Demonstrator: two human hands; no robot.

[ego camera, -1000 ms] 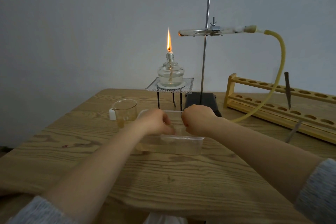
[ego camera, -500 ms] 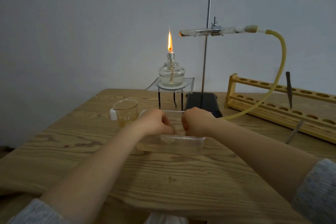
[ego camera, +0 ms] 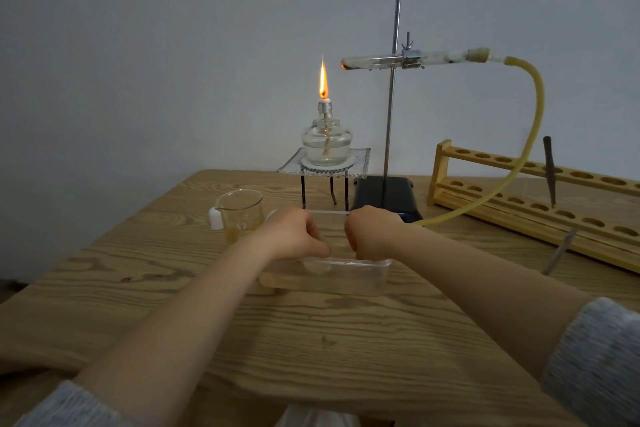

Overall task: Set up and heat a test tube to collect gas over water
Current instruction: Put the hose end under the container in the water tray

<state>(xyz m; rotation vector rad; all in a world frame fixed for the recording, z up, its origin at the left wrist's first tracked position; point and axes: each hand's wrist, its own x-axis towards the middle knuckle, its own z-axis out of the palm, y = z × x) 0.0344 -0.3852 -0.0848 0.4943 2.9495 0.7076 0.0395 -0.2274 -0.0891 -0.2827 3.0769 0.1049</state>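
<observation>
Test tube (ego camera: 381, 61) is lying level in the clamp (ego camera: 411, 57) on the stand rod (ego camera: 394, 87), toward the far edge of the table (ego camera: 145, 291), its closed end near the flame (ego camera: 323, 78) but off to one side of it. The spirit lamp (ego camera: 326, 146) is burning on gauze over a tripod (ego camera: 323, 180). A yellow hose (ego camera: 530, 135) is running from the stoppered mouth down to my right hand (ego camera: 372, 230). I am keeping both hands over the clear water trough (ego camera: 360, 274) near the middle of the table; my left hand (ego camera: 294, 234) is curled, fingers down inside it, and the right is curled as well. I cannot tell exactly what either is gripping. A beaker (ego camera: 240, 213) is standing just left of the trough, and a wooden rack (ego camera: 540, 198) is sitting along the right edge.
</observation>
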